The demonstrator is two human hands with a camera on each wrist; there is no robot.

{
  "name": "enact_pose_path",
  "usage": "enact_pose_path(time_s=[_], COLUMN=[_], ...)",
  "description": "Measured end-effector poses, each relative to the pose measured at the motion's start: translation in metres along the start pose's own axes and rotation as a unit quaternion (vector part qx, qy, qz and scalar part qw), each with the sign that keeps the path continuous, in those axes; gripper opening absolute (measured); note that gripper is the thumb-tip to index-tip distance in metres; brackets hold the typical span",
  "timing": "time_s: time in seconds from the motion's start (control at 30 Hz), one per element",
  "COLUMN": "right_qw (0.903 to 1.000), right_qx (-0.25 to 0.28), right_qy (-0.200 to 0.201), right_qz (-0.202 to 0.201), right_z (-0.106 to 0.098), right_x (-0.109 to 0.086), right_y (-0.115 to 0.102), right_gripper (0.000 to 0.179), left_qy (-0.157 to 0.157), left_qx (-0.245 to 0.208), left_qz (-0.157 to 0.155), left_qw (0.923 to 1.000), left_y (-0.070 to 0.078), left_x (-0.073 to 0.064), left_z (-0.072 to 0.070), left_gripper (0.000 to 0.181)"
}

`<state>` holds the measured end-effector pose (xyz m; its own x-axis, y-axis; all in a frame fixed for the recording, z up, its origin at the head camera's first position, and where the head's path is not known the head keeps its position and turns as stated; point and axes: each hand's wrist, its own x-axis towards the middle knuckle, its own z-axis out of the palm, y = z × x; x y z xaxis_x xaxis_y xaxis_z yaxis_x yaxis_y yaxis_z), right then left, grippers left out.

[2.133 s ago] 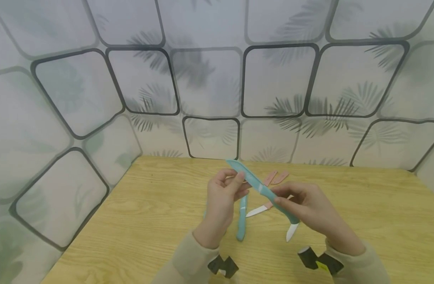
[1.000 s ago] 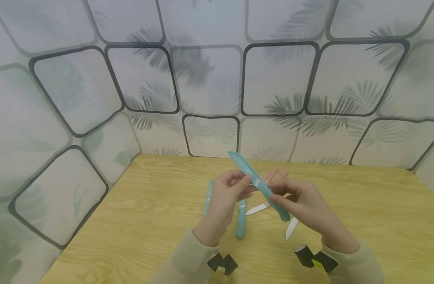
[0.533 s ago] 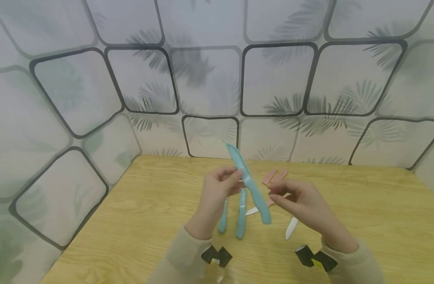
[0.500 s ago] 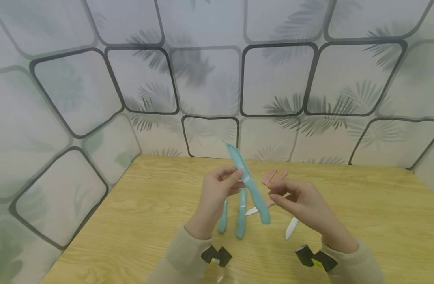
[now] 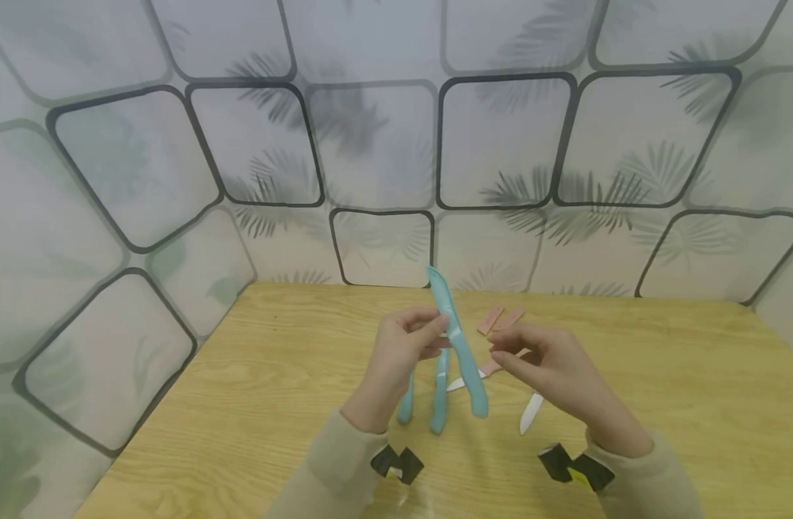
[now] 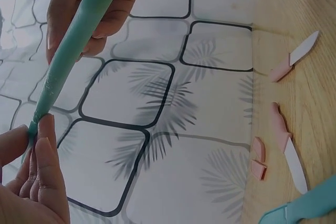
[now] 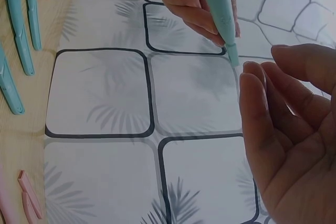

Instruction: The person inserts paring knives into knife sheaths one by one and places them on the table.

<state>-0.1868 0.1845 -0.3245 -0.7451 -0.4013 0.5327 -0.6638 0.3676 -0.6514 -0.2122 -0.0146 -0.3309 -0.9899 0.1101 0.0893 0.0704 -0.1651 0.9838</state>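
Note:
My left hand (image 5: 406,339) pinches a teal knife (image 5: 464,360) in its teal sheath, near where handle and sheath meet. The knife is raised above the table, its sheathed tip pointing up and away and its handle slanting down toward me. In the left wrist view, thumb and fingers grip the knife (image 6: 68,56) with the handle end upward. My right hand (image 5: 548,364) hovers just right of the handle, fingers loosely bent; the right wrist view shows nothing between thumb and fingertips (image 7: 252,74).
Several sheathed teal knives (image 5: 439,400) lie on the wooden table (image 5: 273,404), partly behind my left hand. Two pink-handled knives with bare white blades (image 5: 531,414) lie to the right, partly hidden. Two pink sheaths (image 5: 490,321) rest farther back. A patterned wall (image 5: 383,158) rises behind.
Both hands held the teal knife earlier. My right hand has let go of the handle, and the knife has swung more upright in my left hand, its handle moving left.

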Motion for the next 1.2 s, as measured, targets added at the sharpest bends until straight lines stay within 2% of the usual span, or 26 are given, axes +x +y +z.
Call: enact_pose_path(time_s=[0.17,0.37,0.47,0.63,0.77,0.83,0.93,1.03,1.1,1.2], right_qw=[0.9999,0.9969,0.9949,0.9884,0.9715,0.9565,0.9289,0.9066,0.8993,0.8998], right_qx=[-0.01,-0.076,-0.1,-0.134,-0.2,-0.246,-0.31,-0.348,-0.352,-0.325], right_qy=[0.009,0.018,-0.003,-0.07,-0.127,-0.156,-0.202,-0.238,-0.257,-0.278], right_qz=[-0.005,0.012,0.018,0.009,0.01,0.016,0.012,0.02,0.038,0.084], right_z=[-0.001,-0.009,-0.012,-0.012,-0.01,-0.008,-0.003,0.003,0.008,0.016], right_x=[0.002,0.001,0.005,0.014,0.02,0.022,0.025,0.027,0.028,0.028], right_y=[0.002,0.011,0.019,0.04,0.06,0.069,0.081,0.09,0.093,0.095], right_gripper=[0.012,0.013,0.013,0.016,0.011,0.01,0.017,0.02,0.021,0.02], left_qy=[0.0,-0.005,-0.005,0.001,0.003,0.001,-0.004,-0.005,-0.003,-0.003], left_qx=[0.011,0.006,0.007,0.012,0.014,0.016,0.018,0.019,0.019,0.02], left_qz=[-0.002,-0.001,0.0,-0.005,-0.01,-0.009,-0.005,-0.002,-0.002,-0.004], left_qw=[0.9999,1.0,1.0,0.9999,0.9998,0.9998,0.9998,0.9998,0.9998,0.9998], left_y=[-0.003,-0.002,-0.002,0.0,0.0,-0.001,-0.001,-0.002,-0.003,-0.004], left_x=[0.002,0.003,0.003,0.002,0.001,0.001,0.001,0.001,0.002,0.002], left_z=[-0.002,-0.001,-0.001,-0.002,-0.003,-0.003,-0.002,-0.002,-0.002,-0.001], left_gripper=[0.022,0.023,0.023,0.022,0.021,0.021,0.021,0.021,0.021,0.021])
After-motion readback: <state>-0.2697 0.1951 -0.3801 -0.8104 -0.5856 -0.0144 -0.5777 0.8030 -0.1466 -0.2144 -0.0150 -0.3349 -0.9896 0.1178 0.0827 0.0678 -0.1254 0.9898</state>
